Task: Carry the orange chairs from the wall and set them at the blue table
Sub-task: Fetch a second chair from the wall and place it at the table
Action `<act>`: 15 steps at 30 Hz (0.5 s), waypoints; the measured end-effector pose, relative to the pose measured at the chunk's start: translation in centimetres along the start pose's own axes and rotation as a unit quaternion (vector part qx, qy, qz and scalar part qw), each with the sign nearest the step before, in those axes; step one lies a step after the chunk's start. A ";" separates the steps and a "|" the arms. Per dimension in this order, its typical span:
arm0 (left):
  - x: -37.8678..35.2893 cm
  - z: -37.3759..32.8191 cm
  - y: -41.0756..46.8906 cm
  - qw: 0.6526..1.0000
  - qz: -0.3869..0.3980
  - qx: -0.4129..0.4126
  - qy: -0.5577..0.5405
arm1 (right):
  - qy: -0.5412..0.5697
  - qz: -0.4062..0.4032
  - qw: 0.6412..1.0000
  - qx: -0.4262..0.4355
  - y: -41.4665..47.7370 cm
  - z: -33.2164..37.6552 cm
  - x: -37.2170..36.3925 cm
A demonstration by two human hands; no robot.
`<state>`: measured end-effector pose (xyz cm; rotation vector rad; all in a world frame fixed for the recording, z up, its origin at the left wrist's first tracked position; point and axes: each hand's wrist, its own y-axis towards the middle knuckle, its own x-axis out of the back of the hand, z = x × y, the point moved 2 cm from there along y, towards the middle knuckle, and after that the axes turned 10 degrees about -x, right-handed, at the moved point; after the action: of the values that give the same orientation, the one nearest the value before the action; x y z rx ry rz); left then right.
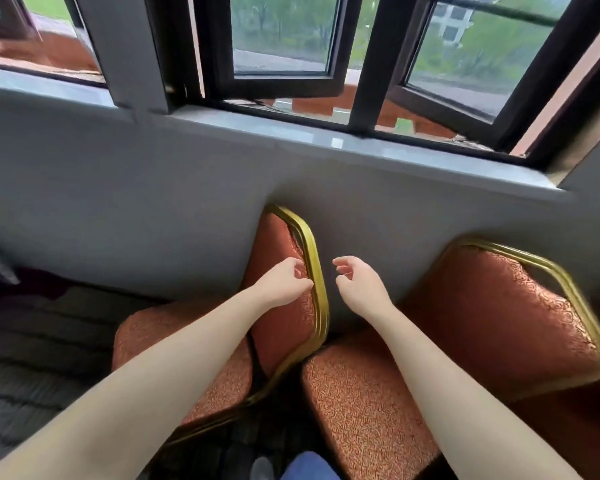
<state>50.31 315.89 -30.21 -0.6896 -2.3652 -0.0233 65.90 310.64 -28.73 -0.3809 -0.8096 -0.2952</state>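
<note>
While left grip (283, 282) overlaps chair (276, 237), right grip (357, 289) flanks.

The right orange chair (492, 317) runs off the bottom edge, legs hidden.

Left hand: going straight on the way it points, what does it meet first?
The gold metal frame edging the backrest of the left orange patterned chair, just beyond the left hand's curled fingers; whether they already touch it is unclear.
</note>
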 end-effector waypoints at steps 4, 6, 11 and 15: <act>-0.2 0.1 3.9 0.999 -0.007 0.030 -0.006 | 0.006 0.037 0.999 0.009 5.2 0.6 -0.3; -0.4 0.3 5.7 0.999 -0.020 0.047 0.011 | 0.005 0.050 0.998 0.024 7.7 1.0 -0.5; -1.4 0.8 8.8 0.992 -0.051 0.098 0.062 | -0.002 0.112 0.992 0.055 13.0 2.5 -1.1; -2.3 1.3 10.6 0.985 -0.063 0.140 0.073 | -0.014 0.164 0.984 0.072 16.3 3.2 -1.8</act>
<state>56.11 324.14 -34.30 -0.3899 -2.2096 0.1937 69.12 326.75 -31.52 -0.3765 -0.7772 0.0763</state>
